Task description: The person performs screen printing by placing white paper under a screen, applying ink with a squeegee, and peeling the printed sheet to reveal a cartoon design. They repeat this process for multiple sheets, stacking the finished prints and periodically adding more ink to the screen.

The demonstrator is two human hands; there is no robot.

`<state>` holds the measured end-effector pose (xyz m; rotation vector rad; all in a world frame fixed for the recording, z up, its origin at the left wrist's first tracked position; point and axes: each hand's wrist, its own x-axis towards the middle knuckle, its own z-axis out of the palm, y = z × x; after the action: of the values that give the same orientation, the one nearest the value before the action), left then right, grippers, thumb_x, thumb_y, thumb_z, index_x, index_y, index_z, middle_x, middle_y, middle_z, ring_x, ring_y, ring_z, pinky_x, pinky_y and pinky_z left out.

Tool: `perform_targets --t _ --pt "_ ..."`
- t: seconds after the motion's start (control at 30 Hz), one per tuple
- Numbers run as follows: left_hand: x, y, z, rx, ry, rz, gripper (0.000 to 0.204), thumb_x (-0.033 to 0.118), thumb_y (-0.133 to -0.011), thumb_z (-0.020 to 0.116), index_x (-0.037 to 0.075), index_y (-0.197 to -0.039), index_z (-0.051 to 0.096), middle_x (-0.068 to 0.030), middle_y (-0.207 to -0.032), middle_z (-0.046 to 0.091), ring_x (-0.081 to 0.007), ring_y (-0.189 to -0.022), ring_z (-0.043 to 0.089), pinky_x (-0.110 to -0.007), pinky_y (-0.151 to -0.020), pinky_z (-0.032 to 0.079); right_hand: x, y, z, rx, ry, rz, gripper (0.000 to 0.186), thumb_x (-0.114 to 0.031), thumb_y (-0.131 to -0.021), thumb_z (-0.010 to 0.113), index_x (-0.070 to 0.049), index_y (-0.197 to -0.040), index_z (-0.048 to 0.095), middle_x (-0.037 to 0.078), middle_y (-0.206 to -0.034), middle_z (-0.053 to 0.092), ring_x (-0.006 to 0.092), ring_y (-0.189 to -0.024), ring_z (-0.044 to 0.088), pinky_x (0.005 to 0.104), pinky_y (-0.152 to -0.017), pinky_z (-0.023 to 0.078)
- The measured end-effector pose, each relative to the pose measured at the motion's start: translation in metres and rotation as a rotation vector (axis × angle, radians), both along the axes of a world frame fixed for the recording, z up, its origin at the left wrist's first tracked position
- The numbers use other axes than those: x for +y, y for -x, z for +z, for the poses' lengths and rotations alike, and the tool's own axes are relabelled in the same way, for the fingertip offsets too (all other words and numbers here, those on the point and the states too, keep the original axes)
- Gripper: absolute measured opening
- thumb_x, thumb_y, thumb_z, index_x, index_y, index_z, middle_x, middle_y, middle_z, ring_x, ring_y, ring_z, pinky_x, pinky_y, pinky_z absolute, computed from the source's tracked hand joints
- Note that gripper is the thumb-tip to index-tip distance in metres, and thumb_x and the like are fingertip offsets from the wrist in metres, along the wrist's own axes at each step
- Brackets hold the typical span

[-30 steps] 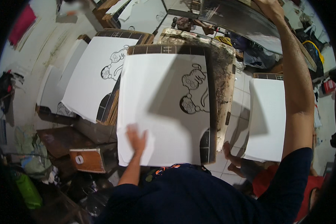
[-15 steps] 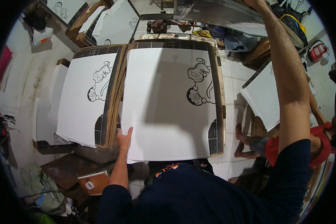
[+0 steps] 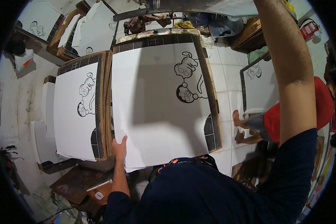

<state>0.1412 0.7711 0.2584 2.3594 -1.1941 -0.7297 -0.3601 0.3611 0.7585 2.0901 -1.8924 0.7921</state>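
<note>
Before me lies a large board [image 3: 212,131] with white fabric [image 3: 149,108] spread over it. Black line drawings of cartoon figures [image 3: 188,78] are printed on the fabric's right side. At the board's lower left edge, my left hand [image 3: 119,149] is closed, its thumb over the fabric and its other fingers mostly hidden. My right forearm [image 3: 293,63] reaches up past the top edge, so the right hand is out of sight. Close to that arm, a dark framed screen [image 3: 201,5] is raised beyond the board's far end.
Left of the board, a stack of boards [image 3: 107,108] bears similar printed fabric. More covered boards [image 3: 97,26] stand at the far left. To the right, a person in a red top [image 3: 321,100] is beside another printed board [image 3: 261,89]. A fire extinguisher [image 3: 309,30] hangs behind.
The view has shifted, so the board appears farther left and slightly tilted. My right hand has passed out of the top of the picture. My left hand stays at the board's edge.
</note>
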Motion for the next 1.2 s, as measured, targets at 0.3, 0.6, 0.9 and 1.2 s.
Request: perform_targets --t 0.3,0.6,0.9,1.2 --pt "-0.011 -0.007 0.009 -0.037 0.039 -0.042 0.059 0.045 -0.084 0.083 -0.008 -0.104 0.067 -0.0266 -0.102 0.072 -0.0431 -0.098 0.069 -0.049 -0.087 0.053 -0.010 0.001 0.012 -0.001 0.029 0.049 0.079 -0.084 -0.073 0.071 -0.006 -0.079 0.077 0.015 -0.083 0.074 0.0282 -0.083 0.070 0.0431 -0.077 0.055" --pt "-0.021 -0.016 -0.012 -0.141 0.070 -0.085 0.056 0.046 -0.083 0.084 -0.006 -0.098 0.067 -0.0241 -0.097 0.072 -0.0418 -0.093 0.070 -0.048 -0.085 0.054 -0.014 0.005 0.013 0.005 0.038 0.070 0.077 -0.081 -0.074 0.073 -0.004 -0.075 0.076 0.016 -0.081 0.074 0.0291 -0.079 0.069 0.0418 -0.075 0.055" --pt "-0.024 -0.008 -0.022 -0.062 0.101 -0.027 0.064 0.048 -0.082 0.083 -0.006 -0.109 0.061 -0.0236 -0.116 0.061 -0.0410 -0.110 0.060 -0.051 -0.094 0.049 -0.033 0.010 0.020 0.001 0.074 0.122 0.076 -0.079 -0.074 0.075 -0.002 -0.071 0.075 0.017 -0.079 0.074 0.0301 -0.075 0.068 0.0404 -0.073 0.055" --pt "-0.147 0.046 -0.032 -0.502 0.353 -0.173 0.077 0.058 -0.090 0.071 0.001 -0.140 0.055 -0.0238 -0.139 0.055 -0.0408 -0.135 0.048 -0.057 -0.113 0.032 -0.045 0.013 0.031 -0.010 0.055 0.332 0.063 -0.061 -0.092 0.069 -0.008 -0.059 0.066 0.001 -0.055 0.055 0.0158 -0.054 0.051 0.0345 -0.059 0.042"
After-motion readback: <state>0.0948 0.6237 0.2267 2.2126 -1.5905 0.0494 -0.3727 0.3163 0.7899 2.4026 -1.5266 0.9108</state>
